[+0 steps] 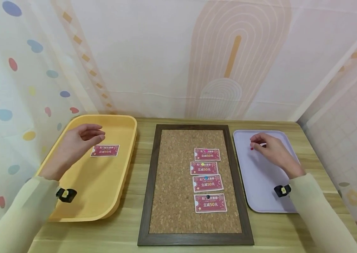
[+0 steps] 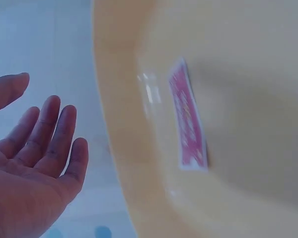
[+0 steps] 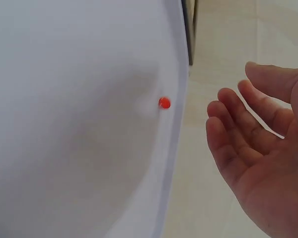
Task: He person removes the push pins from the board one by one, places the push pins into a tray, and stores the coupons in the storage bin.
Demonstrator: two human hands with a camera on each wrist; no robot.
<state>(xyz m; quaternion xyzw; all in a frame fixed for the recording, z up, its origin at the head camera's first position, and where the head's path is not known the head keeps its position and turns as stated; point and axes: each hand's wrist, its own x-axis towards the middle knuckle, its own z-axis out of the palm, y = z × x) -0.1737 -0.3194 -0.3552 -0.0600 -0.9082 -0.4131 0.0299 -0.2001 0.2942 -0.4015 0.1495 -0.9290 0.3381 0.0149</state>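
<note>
My left hand [image 1: 76, 144] hovers above the yellow tray [image 1: 104, 191], fingers relaxed and holding nothing. A red coupon [image 1: 107, 151] lies in that tray by the fingertips; it looks blurred in the left wrist view. On the right, my right hand [image 1: 273, 150] is over the lilac tray [image 1: 262, 193], its fingers loosely bent and apart from the thumb. Close to its fingertips is a small red pushpin [image 3: 164, 102], which lies near the tray's edge. Between the trays, a framed corkboard [image 1: 172, 182] bears several red coupons [image 1: 210, 203] in a column at its right side.
Each coupon on the board has a coloured pin near its top: pink [image 1: 206, 150], yellow [image 1: 202, 164], blue [image 1: 206, 177] and black [image 1: 208, 196]. All stand on a wooden table [image 1: 128, 225]. A patterned cloth [image 1: 153, 63] hangs behind and at both sides.
</note>
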